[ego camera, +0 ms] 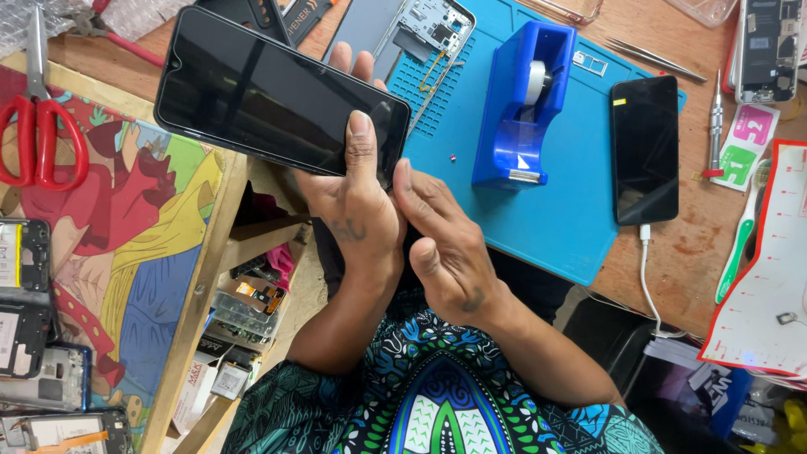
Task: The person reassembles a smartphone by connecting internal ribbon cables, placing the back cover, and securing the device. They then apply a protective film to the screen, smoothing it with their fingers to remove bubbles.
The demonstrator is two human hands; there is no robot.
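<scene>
Clearly the left hand (pixel 353 202) has hold of a black smartphone screen (pixel 277 97), fingers behind its near end and the thumb pressed flat across the glass, so the panel juts out to the left of the blue tape dispenser (pixel 521 101) and just off the left edge of the blue work mat (pixel 572 219) the dispenser stands on. The right hand (pixel 445 244) holds nothing; its fingers are loosely extended and its fingertips meet the lower corner of the screen beside the left thumb. To work that corner well, I judge the left thumb should keep the panel pinned without flexing it, while the right fingertips press or feel along the edge lightly, since thin glass held by one end bends easily. Right of the dispenser a second dark phone (pixel 644 151) lies on the mat with a white cable (pixel 647 277) plugged into its near end; farther right, on the wooden counter (pixel 689 244), are a small screwdriver (pixel 715 126) and a green toothbrush (pixel 738 244). Far left of the dispenser lie red-handled scissors (pixel 38 134). What the right fingertips actually do at the corner is hidden by the left hand, the back of the panel cannot be seen, and the opened phones at the left border are cut off.
</scene>
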